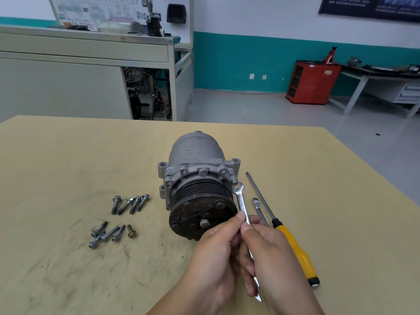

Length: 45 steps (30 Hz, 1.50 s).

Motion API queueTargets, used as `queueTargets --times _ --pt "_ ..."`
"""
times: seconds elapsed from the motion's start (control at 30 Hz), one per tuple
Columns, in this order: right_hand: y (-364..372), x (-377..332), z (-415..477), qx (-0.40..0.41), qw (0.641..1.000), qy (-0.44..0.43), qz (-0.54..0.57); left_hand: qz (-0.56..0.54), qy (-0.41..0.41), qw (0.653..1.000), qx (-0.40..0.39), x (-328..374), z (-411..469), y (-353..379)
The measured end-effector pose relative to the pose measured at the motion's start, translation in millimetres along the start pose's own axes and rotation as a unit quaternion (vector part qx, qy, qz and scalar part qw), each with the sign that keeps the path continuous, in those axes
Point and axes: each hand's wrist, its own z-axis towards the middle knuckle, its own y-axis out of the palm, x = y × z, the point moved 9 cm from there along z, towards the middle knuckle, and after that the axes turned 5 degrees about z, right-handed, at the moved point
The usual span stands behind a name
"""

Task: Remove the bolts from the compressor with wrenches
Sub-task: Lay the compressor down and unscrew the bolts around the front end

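A grey compressor [197, 169] lies on its side on the yellow table [68, 155], its dark pulley facing me. A silver wrench [241, 201] has its open jaw at a bolt [234, 183] on the compressor's right flange. My left hand [216, 253] and my right hand [270, 255] both pinch the wrench's shaft with thumb and fingers, just in front of the pulley. The wrench's lower end sticks out below my right hand.
Several removed bolts [129, 204] lie left of the compressor, with a second cluster of bolts [109, 234] nearer me. A second wrench [260, 211] and a yellow-handled screwdriver [293, 244] lie to the right. A grey cabinet [86, 71] stands behind the table.
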Motion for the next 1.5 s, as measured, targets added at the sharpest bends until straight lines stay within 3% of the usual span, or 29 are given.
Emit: queueTargets --times 0.53,0.83,1.03,1.5 --pt "6 -7 -1 -0.032 0.998 0.003 0.049 -0.022 -0.039 0.999 -0.015 1 -1 4" --pt "7 -8 -5 -0.051 0.985 0.044 0.156 -0.053 -0.084 0.995 -0.014 -2 2 6" --pt "5 -4 0 -0.018 0.999 0.012 0.029 -0.055 -0.065 0.996 -0.01 -4 2 4" --pt "2 -19 -3 -0.002 1.0 -0.017 -0.001 -0.034 -0.012 0.999 0.003 6 3 2"
